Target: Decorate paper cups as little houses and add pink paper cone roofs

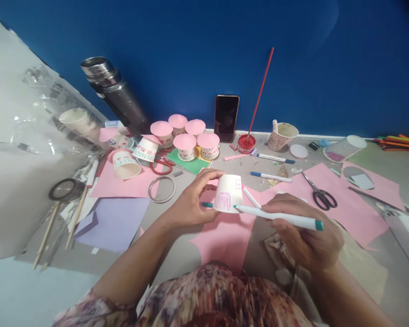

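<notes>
My left hand [191, 200] is wrapped round an upside-down white paper cup [229, 193], which bears a pink door and a small window drawn on its side. A white felt-tip pen [279, 216] with a green end is pinched in my right hand [306, 231]. Its green tip meets or nearly meets the cup's side, right of the drawn door. Beside my left fingers a green pen cap [207, 205] shows, partly hidden. Behind the cup lies another white marker [251, 197]. Pink paper [225, 240] spreads beneath.
Several decorated cups with pink cone roofs [184, 141] stand at the back. A phone [226, 118] leans on the blue wall, next to a red paint pot [246, 144] with a brush. Scissors [322, 197] lie right; a flask [119, 95] and tape roll [162, 189] are left.
</notes>
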The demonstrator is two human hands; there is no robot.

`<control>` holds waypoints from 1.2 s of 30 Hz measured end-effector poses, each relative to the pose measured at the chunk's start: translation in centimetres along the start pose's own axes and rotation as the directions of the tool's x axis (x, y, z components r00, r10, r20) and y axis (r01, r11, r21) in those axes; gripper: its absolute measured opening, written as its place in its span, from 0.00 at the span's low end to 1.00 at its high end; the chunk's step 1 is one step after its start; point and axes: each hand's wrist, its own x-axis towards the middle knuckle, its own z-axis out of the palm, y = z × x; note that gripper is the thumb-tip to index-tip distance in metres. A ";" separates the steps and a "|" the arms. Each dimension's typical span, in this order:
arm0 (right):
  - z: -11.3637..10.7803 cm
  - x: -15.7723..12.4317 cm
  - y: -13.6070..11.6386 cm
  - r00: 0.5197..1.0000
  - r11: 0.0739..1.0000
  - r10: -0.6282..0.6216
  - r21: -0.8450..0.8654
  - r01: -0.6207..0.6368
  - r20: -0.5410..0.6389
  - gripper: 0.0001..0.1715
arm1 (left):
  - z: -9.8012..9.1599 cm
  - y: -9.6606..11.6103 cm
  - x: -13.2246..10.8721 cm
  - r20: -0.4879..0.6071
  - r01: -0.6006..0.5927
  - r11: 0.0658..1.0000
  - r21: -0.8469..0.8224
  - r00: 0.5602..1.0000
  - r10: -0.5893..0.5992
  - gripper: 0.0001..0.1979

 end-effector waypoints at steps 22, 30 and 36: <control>-0.2 0.2 -0.4 0.994 0.998 0.053 0.032 -0.050 -0.092 0.18 | 0.3 -1.2 0.2 0.008 -0.017 0.967 -0.254 1.000 0.020 0.38; -0.3 0.3 -0.5 0.993 1.000 0.000 0.027 0.004 -0.117 0.19 | 0.9 -1.2 0.4 -0.011 -0.005 0.932 -0.363 1.000 0.001 0.36; -0.5 0.6 -0.5 0.994 0.998 -0.042 0.039 0.046 -0.103 0.18 | 1.0 -1.5 0.4 -0.009 -0.003 0.914 -0.405 1.000 0.000 0.36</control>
